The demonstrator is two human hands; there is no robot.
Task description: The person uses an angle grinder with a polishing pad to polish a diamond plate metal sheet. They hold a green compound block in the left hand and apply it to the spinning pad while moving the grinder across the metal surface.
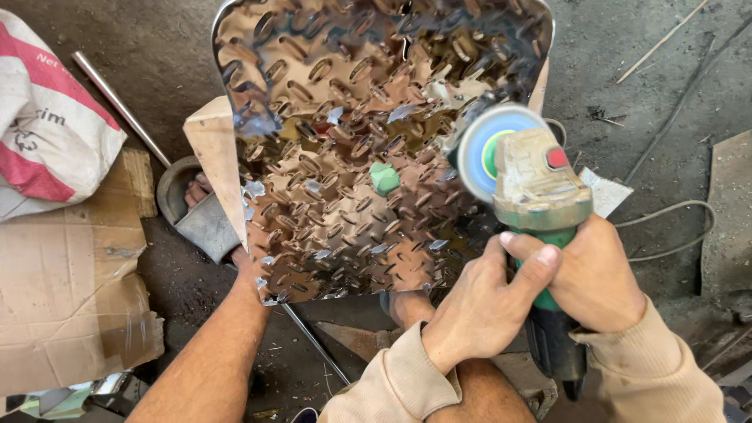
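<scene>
A shiny, mirror-like metal plate (345, 141) with a raised tread pattern stands tilted in front of me. A green angle grinder (540, 204) with a spinning blue-and-white disc (482, 153) meets the plate's right side. My left hand (478, 301) and my right hand (591, 274) both wrap the grinder's green body just behind its head. My bare left leg (215, 352) and sandalled foot (204, 211) rest against the plate's lower left edge. My other leg (411, 309) shows under the plate's bottom edge.
A white and red sack (47, 125) lies on flattened cardboard (70, 298) at the left. A thin metal rod (117, 102) lies on the dirt floor. A grey cable (674, 227) loops at the right, beside a flat board (728, 211).
</scene>
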